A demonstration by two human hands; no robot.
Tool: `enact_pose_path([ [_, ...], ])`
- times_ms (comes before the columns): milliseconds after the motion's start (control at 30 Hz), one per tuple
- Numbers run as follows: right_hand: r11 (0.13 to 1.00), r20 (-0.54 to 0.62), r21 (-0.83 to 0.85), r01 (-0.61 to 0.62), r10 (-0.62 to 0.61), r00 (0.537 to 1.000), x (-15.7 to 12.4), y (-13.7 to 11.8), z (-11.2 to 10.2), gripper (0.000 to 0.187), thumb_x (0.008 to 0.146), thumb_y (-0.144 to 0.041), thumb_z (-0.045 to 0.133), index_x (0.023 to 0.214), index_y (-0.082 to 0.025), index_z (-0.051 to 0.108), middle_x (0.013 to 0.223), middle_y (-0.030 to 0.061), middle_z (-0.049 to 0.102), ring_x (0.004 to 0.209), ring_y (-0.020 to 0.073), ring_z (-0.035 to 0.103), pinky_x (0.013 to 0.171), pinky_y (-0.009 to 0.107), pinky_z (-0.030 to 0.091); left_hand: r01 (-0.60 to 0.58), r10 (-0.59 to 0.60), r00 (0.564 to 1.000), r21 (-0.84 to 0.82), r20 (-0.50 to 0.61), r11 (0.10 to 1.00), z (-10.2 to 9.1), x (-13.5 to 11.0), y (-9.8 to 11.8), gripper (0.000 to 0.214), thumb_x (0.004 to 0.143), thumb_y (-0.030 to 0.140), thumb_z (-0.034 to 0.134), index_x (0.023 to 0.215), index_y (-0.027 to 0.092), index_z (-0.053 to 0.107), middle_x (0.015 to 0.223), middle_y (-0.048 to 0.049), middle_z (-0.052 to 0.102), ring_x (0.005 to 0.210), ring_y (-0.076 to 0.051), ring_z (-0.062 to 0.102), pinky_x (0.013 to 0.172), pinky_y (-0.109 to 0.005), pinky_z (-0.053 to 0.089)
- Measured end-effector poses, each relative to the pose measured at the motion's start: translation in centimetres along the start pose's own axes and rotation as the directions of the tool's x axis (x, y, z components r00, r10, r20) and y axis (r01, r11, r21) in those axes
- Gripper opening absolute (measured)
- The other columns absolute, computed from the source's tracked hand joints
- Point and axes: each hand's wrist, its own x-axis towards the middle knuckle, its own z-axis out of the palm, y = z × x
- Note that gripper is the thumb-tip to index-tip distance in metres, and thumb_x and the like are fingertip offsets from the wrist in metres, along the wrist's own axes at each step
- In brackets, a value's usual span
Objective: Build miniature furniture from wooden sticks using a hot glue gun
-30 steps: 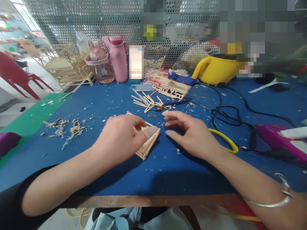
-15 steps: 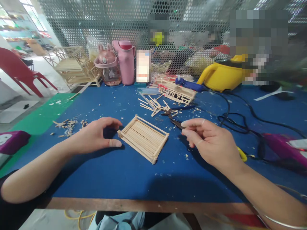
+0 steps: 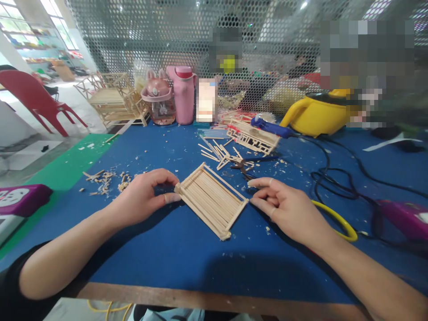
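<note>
A small shallow tray of pale wooden sticks (image 3: 210,196), with a low rail around its slatted floor, rests on the blue tabletop. My left hand (image 3: 143,196) has its thumb and forefinger closed around the tray's left corner. At the opposite corner my right hand (image 3: 287,207) holds nothing; its thumb tip is at the corner, perhaps touching, and the forefinger is spread away from it. Just beyond that hand lie pliers with a blue handle (image 3: 261,158), partly among loose sticks (image 3: 217,151). A yellow loop handle (image 3: 349,232) shows beside my right wrist, partly hidden.
Behind stand a pink bottle (image 3: 184,98), a rabbit-eared cup (image 3: 162,104), a phone (image 3: 206,100), a stick-built model (image 3: 254,136), a blue glue gun (image 3: 272,128) and a yellow pot (image 3: 314,113). Black cables (image 3: 329,174) run along the right. Stick scraps (image 3: 103,180) lie left.
My left hand has closed on the tray's left corner. My right hand has moved from over the pliers to the tray's right corner. The view has shifted slightly.
</note>
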Motion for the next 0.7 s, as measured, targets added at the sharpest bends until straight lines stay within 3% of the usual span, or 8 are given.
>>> enact_pose_path([
  [133, 1.0, 0.004, -0.002, -0.006, 0.006, 1.0, -0.1, 0.0, -0.1, 0.027, 0.08, -0.033, 0.059, 0.104, -0.023, 0.062, 0.073, 0.0008, 0.069, 0.05, 0.0118, 0.052, 0.051, 0.025, 0.043, -0.145, 0.141, 0.988, -0.061, -0.06, 0.988, -0.1, -0.2, 0.1, 0.019, 0.082, 0.037, 0.063, 0.091, 0.021, 0.064, 0.104, -0.0055, 0.065, 0.094, -0.018, 0.06, 0.081, -0.028, 0.047],
  [300, 1.0, 0.019, 0.026, -0.013, 0.012, 1.0, -0.2, -0.2, -0.3, 0.027, 0.08, -0.032, 0.058, 0.105, -0.023, 0.062, 0.071, -0.0008, 0.067, 0.049, 0.0106, 0.049, 0.05, 0.024, 0.042, -0.237, 0.228, 0.967, -0.067, -0.111, 0.969, -0.3, -0.8, 1.0, 0.014, 0.08, 0.031, 0.067, 0.091, 0.023, 0.064, 0.109, -0.0043, 0.063, 0.101, -0.019, 0.059, 0.087, -0.03, 0.047],
  [567, 0.968, 0.008, 0.238, -0.079, 0.08, 0.997, 0.0, 0.0, -0.4, 0.029, 0.078, -0.034, 0.061, 0.103, -0.019, 0.061, 0.072, 0.0011, 0.063, 0.049, 0.0091, 0.05, 0.043, 0.021, 0.042, -0.319, 0.313, 0.946, -0.06, -0.085, 0.946, -1.0, -0.7, 2.9, 0.014, 0.079, 0.027, 0.068, 0.091, 0.024, 0.062, 0.109, -0.0044, 0.062, 0.104, -0.02, 0.057, 0.092, -0.032, 0.044],
  [700, 0.918, -0.033, 0.372, -0.139, 0.162, 0.986, 0.3, -0.2, -0.7, 0.031, 0.076, -0.035, 0.064, 0.101, -0.018, 0.06, 0.072, 0.0001, 0.06, 0.049, 0.0087, 0.05, 0.041, 0.02, 0.043, -0.305, 0.294, 0.948, -0.085, -0.118, 0.949, -1.3, 0.3, 4.4, 0.012, 0.081, 0.026, 0.066, 0.091, 0.023, 0.061, 0.104, -0.0037, 0.065, 0.103, -0.018, 0.057, 0.092, -0.03, 0.043],
])
